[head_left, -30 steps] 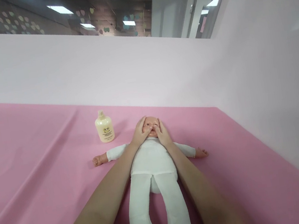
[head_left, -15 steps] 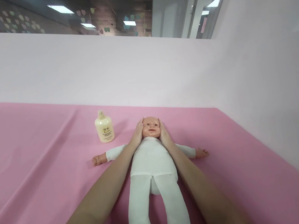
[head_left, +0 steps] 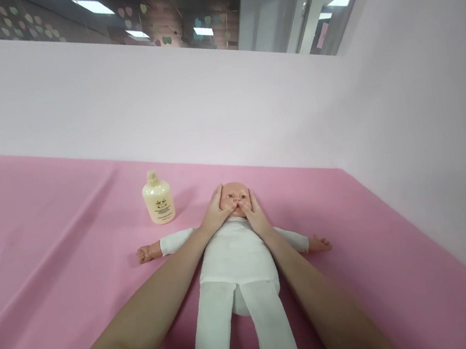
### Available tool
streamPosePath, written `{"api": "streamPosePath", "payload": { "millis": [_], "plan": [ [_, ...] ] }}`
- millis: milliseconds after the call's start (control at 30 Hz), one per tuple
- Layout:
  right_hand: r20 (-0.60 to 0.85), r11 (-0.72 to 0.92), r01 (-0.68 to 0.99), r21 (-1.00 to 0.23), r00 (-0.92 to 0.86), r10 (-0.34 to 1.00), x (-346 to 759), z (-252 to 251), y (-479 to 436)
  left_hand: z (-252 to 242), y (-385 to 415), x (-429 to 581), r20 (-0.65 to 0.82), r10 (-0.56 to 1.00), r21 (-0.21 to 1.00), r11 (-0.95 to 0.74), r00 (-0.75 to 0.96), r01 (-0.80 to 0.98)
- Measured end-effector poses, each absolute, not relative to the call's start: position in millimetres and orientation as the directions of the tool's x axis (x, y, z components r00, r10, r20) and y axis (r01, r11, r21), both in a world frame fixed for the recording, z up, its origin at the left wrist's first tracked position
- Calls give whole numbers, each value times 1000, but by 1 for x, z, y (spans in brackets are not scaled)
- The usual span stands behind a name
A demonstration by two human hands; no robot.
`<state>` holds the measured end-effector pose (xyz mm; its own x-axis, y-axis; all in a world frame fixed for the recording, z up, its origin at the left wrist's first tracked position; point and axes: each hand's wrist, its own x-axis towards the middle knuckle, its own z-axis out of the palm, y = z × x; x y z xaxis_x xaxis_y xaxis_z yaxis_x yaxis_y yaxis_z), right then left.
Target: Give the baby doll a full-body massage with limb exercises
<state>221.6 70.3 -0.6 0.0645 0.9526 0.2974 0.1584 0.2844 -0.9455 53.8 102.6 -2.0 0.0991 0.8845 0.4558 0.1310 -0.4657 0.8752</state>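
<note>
Lying face up on the pink sheet [head_left: 51, 235], toward its far right corner: a baby doll [head_left: 237, 249] in a white body suit, head pointing at the far edge, legs running to the near edge, arms spread out flat to either side.

Cupping the doll's head from both sides: left hand [head_left: 216, 214] against the left cheek, right hand [head_left: 256, 214] against the right cheek. Both open, fingers laid flat along the sides of the head, thumbs drawn inward and meeting over the mouth and chin. Nothing gripped or lifted; only resting contact with the face. Forehead, eyes and nose uncovered above the thumbs.

Forearms stretched in from the near edge, passing over the doll's shoulders and along both sides of its torso.

Standing upright just left of the doll's head, near the far edge: a pale yellow bottle [head_left: 158, 199] with a small printed label and a cap on top, apart from the left hand and from the doll's outstretched arm.

Behind the far edge and along the right edge: plain pale pink walls [head_left: 222, 101].
</note>
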Motion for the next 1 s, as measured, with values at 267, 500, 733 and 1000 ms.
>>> {"api": "streamPosePath", "payload": {
  "millis": [267,500,733,1000],
  "plan": [
    [217,198,166,-966,107,970,216,18,60,11,96,59,405,911,897,-413,81,159],
    [299,284,136,-949,106,948,223,6,70,6,102,59,395,917,911,-399,62,100],
    [306,303,42,-952,174,936,226,-5,82,-3,110,58,378,922,923,-368,80,-117],
    [285,259,145,-955,203,937,222,10,72,6,101,52,388,920,919,-382,-54,100]
  ]
}}
